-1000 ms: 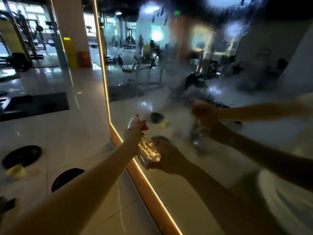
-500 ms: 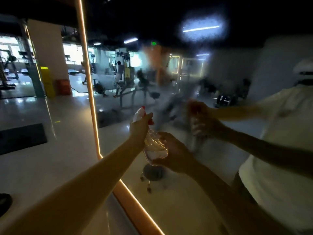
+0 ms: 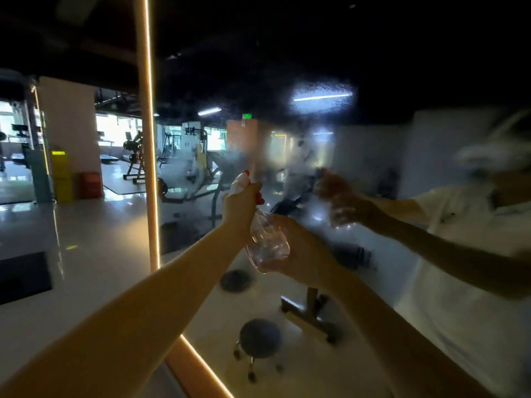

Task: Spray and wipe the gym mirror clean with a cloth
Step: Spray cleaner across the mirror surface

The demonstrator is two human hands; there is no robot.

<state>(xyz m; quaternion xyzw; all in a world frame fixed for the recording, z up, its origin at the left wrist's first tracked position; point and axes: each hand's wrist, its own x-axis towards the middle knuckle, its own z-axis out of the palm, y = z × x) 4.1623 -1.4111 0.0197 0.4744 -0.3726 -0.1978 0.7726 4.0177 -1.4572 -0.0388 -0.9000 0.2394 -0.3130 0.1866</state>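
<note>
A clear spray bottle (image 3: 267,245) with a white head and red nozzle is held up close to the gym mirror (image 3: 324,366). My left hand (image 3: 240,203) grips the sprayer head, fingers round the trigger. Below it, my right hand (image 3: 301,254) holds the bottle's lower body from the right. The nozzle points at the glass, where a misted, blurred patch (image 3: 313,156) spreads in front of it. My own reflection in a white shirt (image 3: 459,282) fills the mirror's right side. No cloth is in view.
A lit orange frame strip (image 3: 149,139) marks the mirror's left edge and runs down towards me. Left of it lie pale floor tiles, a black mat (image 3: 23,277), a yellow bin (image 3: 60,176) and an orange box (image 3: 90,185). Gym machines stand far behind.
My view has lifted from the mirror's lower part to its upper part. Both hands stay on the bottle and have risen with it. Mist now shows higher on the glass.
</note>
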